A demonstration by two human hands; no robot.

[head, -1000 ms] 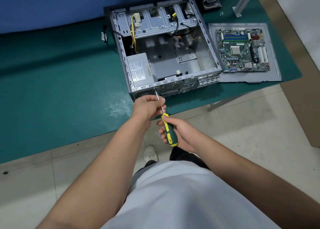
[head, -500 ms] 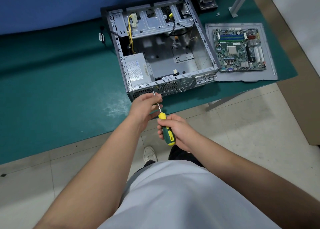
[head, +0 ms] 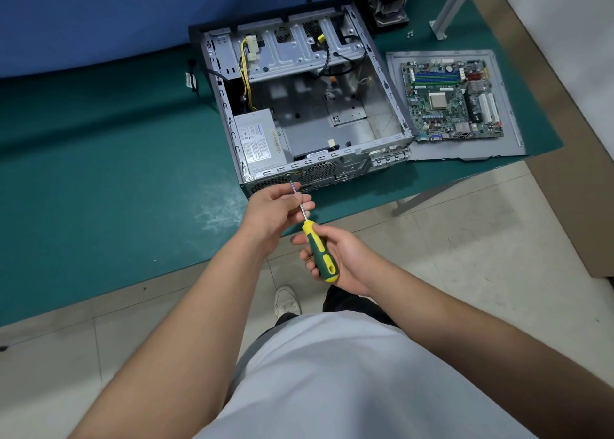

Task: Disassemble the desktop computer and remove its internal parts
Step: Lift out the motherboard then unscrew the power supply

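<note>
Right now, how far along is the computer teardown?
Done: the motherboard lies out on the side panel beside the open case. In hand: the right hand holds the screwdriver, the left hand steadies its shaft against the rear panel. Left: the power supply and yellow cables remain inside.

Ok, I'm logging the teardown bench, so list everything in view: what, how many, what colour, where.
computer case: one, grey, open, on the mat.
power supply: one, silver, near-left corner inside the case.
motherboard: one, green, on the panel.
side panel: one, grey, right of the case.
mat: one, teal, covering the bench.
CPU cooler: one, dark, behind the case.
screwdriver: one, green-yellow handle, tip at the case's rear face.
left hand: pinches the shaft.
right hand: holds the handle.
</note>
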